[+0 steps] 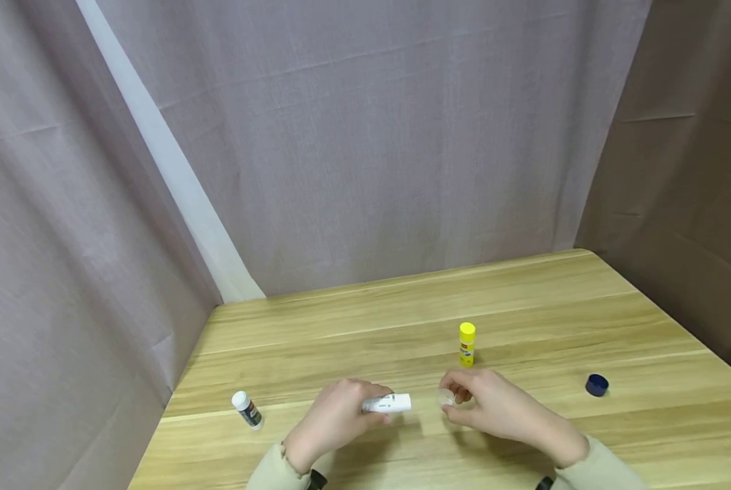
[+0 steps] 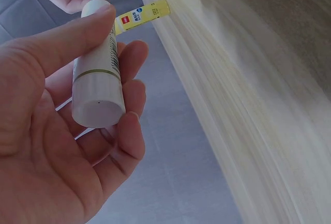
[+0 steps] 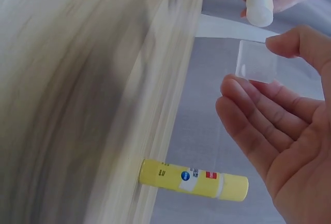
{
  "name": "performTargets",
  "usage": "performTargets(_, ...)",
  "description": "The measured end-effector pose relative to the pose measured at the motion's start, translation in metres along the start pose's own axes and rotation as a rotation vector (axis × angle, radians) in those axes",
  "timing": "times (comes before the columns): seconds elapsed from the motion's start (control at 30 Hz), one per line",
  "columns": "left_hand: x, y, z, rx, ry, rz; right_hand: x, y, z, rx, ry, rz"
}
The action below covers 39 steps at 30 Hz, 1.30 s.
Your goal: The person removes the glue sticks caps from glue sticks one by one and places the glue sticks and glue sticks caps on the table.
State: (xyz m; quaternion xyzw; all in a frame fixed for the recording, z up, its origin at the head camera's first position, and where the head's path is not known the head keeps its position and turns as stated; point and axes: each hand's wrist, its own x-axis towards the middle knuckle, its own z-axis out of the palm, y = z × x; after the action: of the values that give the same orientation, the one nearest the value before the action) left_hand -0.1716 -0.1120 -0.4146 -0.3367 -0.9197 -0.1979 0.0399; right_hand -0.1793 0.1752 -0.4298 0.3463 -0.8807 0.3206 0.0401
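Note:
My left hand (image 1: 337,415) grips a white glue stick (image 1: 393,403) with the thumb along its side; it lies almost level, one end pointing right. In the left wrist view the fingers curl round the white tube (image 2: 95,89), and a thin gold ring runs round it. A small translucent cap (image 1: 445,397) is pinched between thumb and fingers of my right hand (image 1: 503,412), and its clear wall (image 3: 256,61) shows in the right wrist view. A short gap separates the cap from the stick's end.
A yellow glue stick (image 1: 467,348) stands upright just beyond the right hand. To the left is a white-capped stick (image 1: 247,410) with a dark label. A dark blue cap (image 1: 597,385) sits at the right on the wooden table (image 1: 341,333). Grey curtains (image 1: 402,136) hang behind.

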Motion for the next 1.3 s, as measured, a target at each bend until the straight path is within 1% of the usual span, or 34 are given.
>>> performTargets(0.13,-0.001,-0.001,0.0,-0.008,-0.01,-0.012,0.0,0.001,-0.002,0.009,0.004,0.004)
performTargets(0.3,-0.002,0.0,0.0,-0.01,-0.018,-0.02,-0.001,0.005,-0.003,0.017,-0.029,0.031)
performTargets(0.53,-0.002,-0.002,0.0,0.006,-0.017,-0.027,-0.011,0.017,-0.01,-0.038,-0.038,0.063)
performTargets(0.77,0.0,-0.002,-0.004,0.002,-0.023,-0.029,-0.026,0.035,-0.027,-0.072,-0.036,0.127)
performTargets(0.9,0.0,-0.003,-0.005,-0.007,-0.018,-0.027,-0.037,0.048,-0.039,-0.083,-0.047,0.22)
performTargets(1.0,0.001,-0.004,-0.006,-0.009,-0.012,-0.022,-0.044,0.057,-0.047,-0.094,-0.03,0.272)
performTargets(1.13,0.003,-0.004,-0.006,-0.003,-0.017,-0.026,-0.053,0.068,-0.057,-0.13,-0.004,0.284)
performTargets(1.3,0.003,-0.004,-0.009,0.005,-0.014,-0.031,-0.063,0.078,-0.066,-0.159,-0.006,0.293)
